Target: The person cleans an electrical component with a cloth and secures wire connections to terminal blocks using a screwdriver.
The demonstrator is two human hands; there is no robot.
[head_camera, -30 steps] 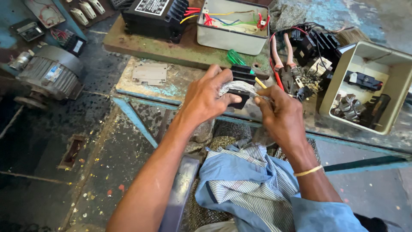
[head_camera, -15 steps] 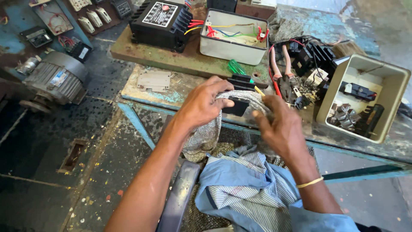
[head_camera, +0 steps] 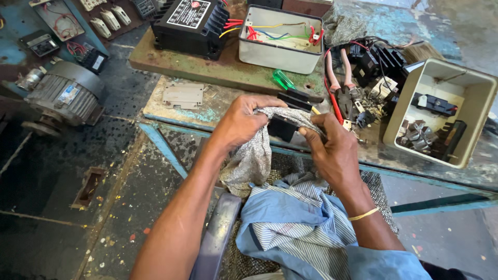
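My left hand [head_camera: 243,120] grips a grey speckled cloth [head_camera: 253,155] that hangs down from it and drapes across to my right hand. My right hand [head_camera: 332,150] pinches the cloth's other end around a small black electrical part [head_camera: 282,126], which is partly wrapped and partly hidden. Both hands are held just in front of the workbench's near edge [head_camera: 207,116], above a blue striped shirt [head_camera: 295,223] on my lap.
On the bench stand a black finned unit [head_camera: 189,26], an open grey box with coloured wires [head_camera: 280,39], red-handled pliers [head_camera: 337,83], a green screwdriver handle [head_camera: 282,79] and an open cream box of parts [head_camera: 441,114]. An electric motor [head_camera: 62,96] lies on the floor at left.
Both hands have kept working the cloth over the black part, shifting slightly; the view has moved down and to the right a little.
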